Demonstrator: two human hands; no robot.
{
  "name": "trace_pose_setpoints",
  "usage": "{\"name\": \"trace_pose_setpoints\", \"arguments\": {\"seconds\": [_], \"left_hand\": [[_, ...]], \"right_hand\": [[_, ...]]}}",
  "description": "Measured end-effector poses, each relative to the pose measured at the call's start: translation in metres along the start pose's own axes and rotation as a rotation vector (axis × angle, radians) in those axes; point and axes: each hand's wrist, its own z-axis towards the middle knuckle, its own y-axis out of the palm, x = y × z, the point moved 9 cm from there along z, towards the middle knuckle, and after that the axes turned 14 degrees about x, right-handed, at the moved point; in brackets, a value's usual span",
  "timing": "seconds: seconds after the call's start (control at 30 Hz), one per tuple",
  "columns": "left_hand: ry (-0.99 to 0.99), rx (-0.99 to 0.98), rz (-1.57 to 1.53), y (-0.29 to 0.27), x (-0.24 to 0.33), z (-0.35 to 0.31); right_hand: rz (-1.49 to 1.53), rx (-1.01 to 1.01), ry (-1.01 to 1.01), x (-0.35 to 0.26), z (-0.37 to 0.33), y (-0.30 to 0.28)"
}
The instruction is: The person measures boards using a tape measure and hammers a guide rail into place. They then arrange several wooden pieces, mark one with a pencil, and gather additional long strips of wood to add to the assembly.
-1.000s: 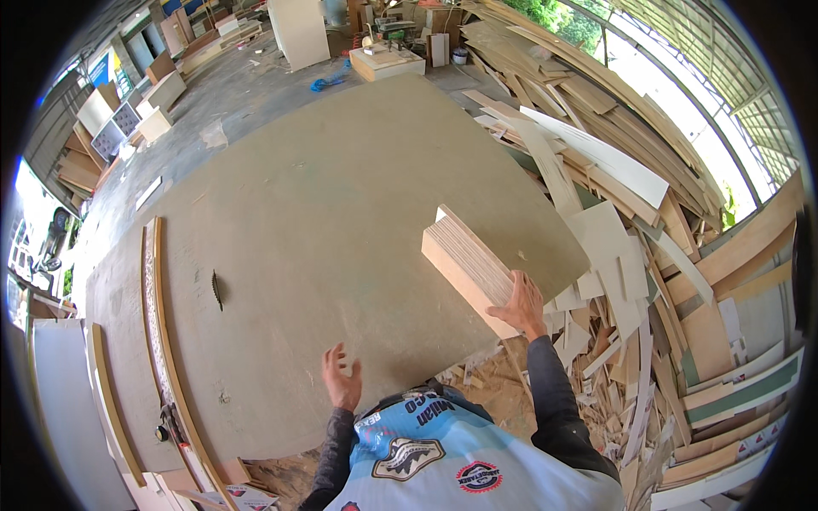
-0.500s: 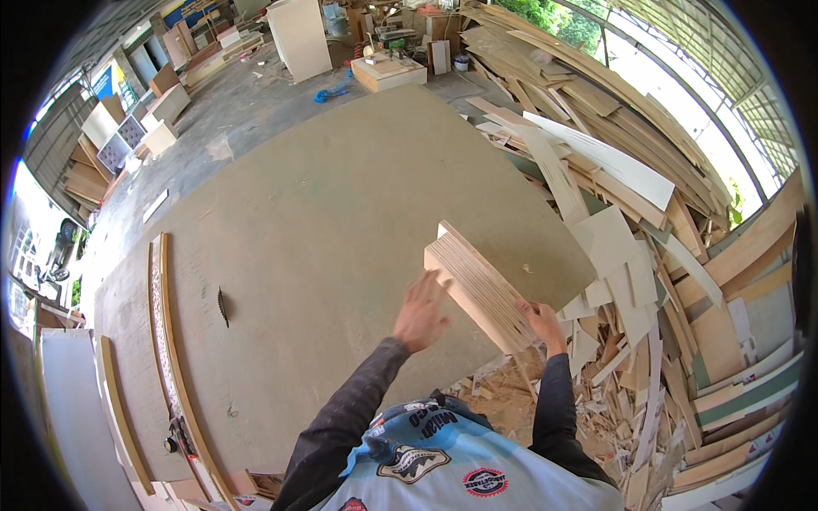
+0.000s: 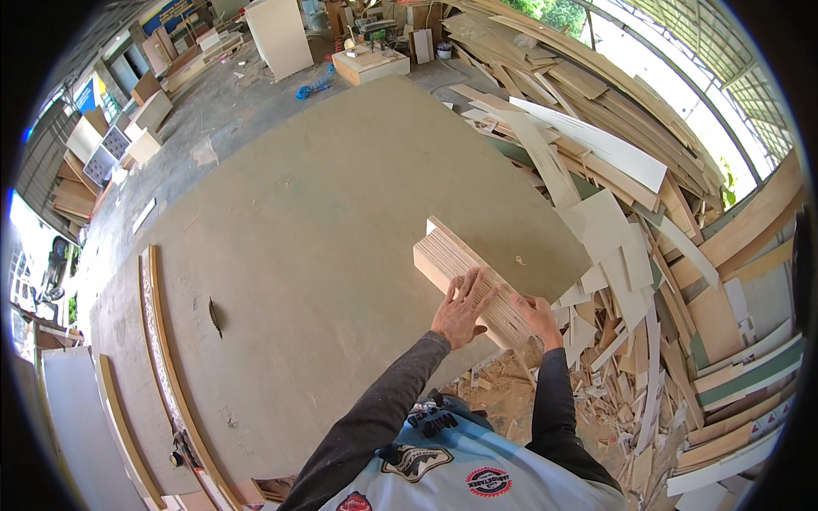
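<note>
A bundle of light wood plywood strips (image 3: pixel 450 258), stood on edge side by side, rests at the near right edge of the large grey-brown tabletop (image 3: pixel 324 221). One strip at the far side sticks out slightly beyond the others at the far left end. Across the top edges of the bundle lies my left hand (image 3: pixel 461 313), its fingers stretched and spread and its thumb apart by the near side. My right hand (image 3: pixel 538 320) is closed around the near right end of the bundle; part of its fingers is hidden behind the wood.
Long wooden strips (image 3: pixel 162 341) lie along the tabletop's left side, near a small dark leaf-shaped piece (image 3: pixel 214 317). Heaped board offcuts (image 3: pixel 596 226) crowd the right side, with scraps (image 3: pixel 635 400) on the floor below. A low wooden box (image 3: pixel 371 64) stands beyond the table.
My left hand has moved right, from beside the bundle onto its top edges. My right hand still grips the near end. The view has shifted slightly.
</note>
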Motion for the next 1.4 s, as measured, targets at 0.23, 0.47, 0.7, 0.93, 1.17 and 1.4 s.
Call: {"name": "trace_pose_setpoints", "arguments": {"seconds": [0.23, 0.47, 0.7, 0.93, 1.17, 1.4], "left_hand": [[0.0, 0.002, 0.065, -0.002, 0.001, -0.001], [-0.009, -0.006, 0.05, 0.0, 0.002, 0.001], [0.0, 0.004, 0.126, 0.004, 0.001, 0.0], [-0.011, 0.047, 0.065, 0.0, 0.001, 0.001], [-0.022, -0.002, 0.054, 0.0, 0.001, 0.001], [-0.022, 0.003, 0.051, 0.0, 0.001, 0.0]], "right_hand": [[0.032, 0.036, -0.021, -0.012, -0.003, -0.003], [-0.052, 0.018, -0.024, -0.004, -0.001, -0.005], [-0.037, 0.025, -0.022, -0.013, -0.005, -0.005], [-0.029, 0.011, -0.002, -0.008, -0.004, -0.004], [-0.04, 0.01, -0.046, -0.011, -0.003, -0.003], [-0.06, 0.003, -0.022, -0.004, -0.001, -0.002]]}}
